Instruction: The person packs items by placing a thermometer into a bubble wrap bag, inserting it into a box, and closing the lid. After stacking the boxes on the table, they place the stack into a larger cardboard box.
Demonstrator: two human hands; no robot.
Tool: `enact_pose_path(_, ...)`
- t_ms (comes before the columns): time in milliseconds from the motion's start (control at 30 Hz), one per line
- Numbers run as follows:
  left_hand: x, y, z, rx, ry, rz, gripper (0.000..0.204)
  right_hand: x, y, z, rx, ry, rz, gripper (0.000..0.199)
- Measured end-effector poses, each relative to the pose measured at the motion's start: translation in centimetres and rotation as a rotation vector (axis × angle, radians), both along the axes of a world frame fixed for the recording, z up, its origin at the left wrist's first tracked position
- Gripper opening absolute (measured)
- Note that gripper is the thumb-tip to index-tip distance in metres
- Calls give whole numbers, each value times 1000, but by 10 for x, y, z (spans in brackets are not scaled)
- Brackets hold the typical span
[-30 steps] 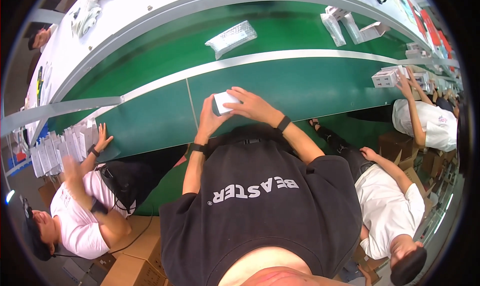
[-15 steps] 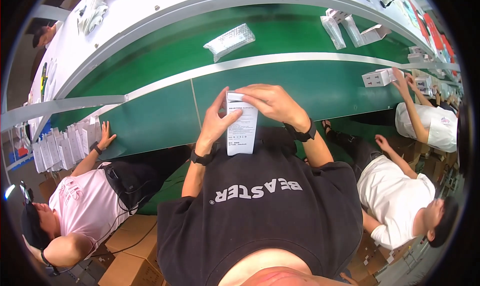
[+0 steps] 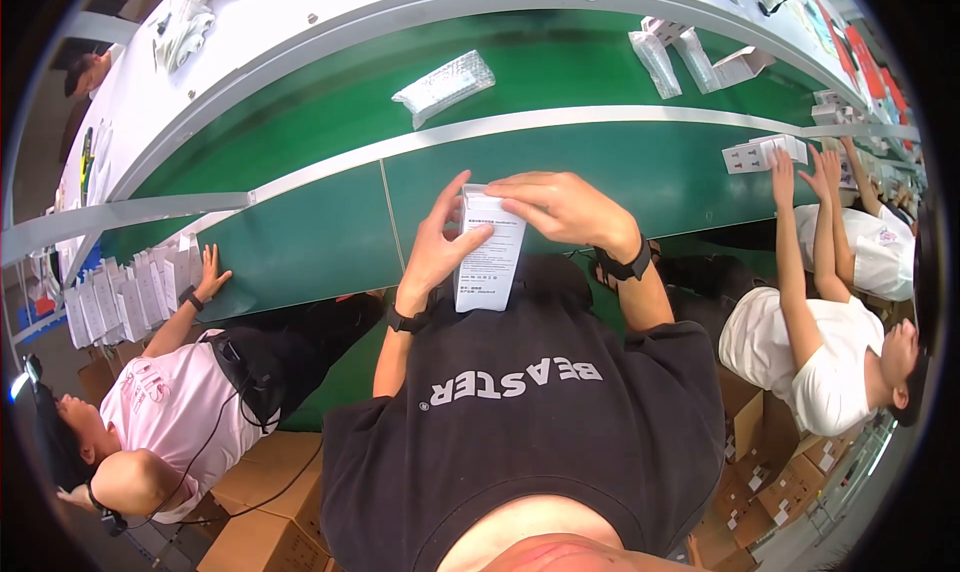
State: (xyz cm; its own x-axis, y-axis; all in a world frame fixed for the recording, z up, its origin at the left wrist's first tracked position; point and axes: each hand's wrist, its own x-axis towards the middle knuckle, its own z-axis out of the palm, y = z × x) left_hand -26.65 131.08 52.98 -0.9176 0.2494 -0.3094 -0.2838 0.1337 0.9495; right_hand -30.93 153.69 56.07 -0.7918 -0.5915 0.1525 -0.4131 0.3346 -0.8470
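A slim white carton (image 3: 488,272) with dark print on its face stands against my body at the near edge of the bench. My left hand (image 3: 436,252) grips its left side, with the thumb lying across the face. Over the carton's top end lies my right hand (image 3: 578,210), fingers bent across the edge and touching it. The top flap is partly covered by those fingers, so I cannot tell whether it is fully closed. Both wrists carry dark bands.
A bubble-wrapped package (image 3: 445,89) lies on the green belt (image 3: 330,102) beyond a pale rail. At left, a co-worker's hand (image 3: 212,270) rests near a row of white cartons (image 3: 125,297). Co-workers at right reach toward a white box (image 3: 750,156). Brown cartons (image 3: 262,497) stand behind.
The bubble-wrapped package has shifted left along the belt. My right hand and the carton's top have moved slightly right. A co-worker at right now stretches both arms toward the white box.
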Motion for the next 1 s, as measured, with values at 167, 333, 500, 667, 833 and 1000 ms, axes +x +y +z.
enact_pose_path(167,-6,11,-8,-260,410,-92,59,5,9,6,78,80,-67,23)
enact_pose_path(333,1,30,-8,-138,579,108,36,5,10,7,-47,-78,-103,18)
enact_pose_path(500,-2,39,-3,-68,688,57,28,9,14,13,-36,-61,-177,16)
enact_pose_path(667,1,49,-6,35,572,112,26,20,16,18,-11,-162,-291,17)
enact_pose_path(833,3,61,-6,20,563,116,24,27,25,8,-82,-54,-317,19)
enact_pose_path(1000,2,71,-16,81,619,126,21,31,38,5,-133,116,-253,20)
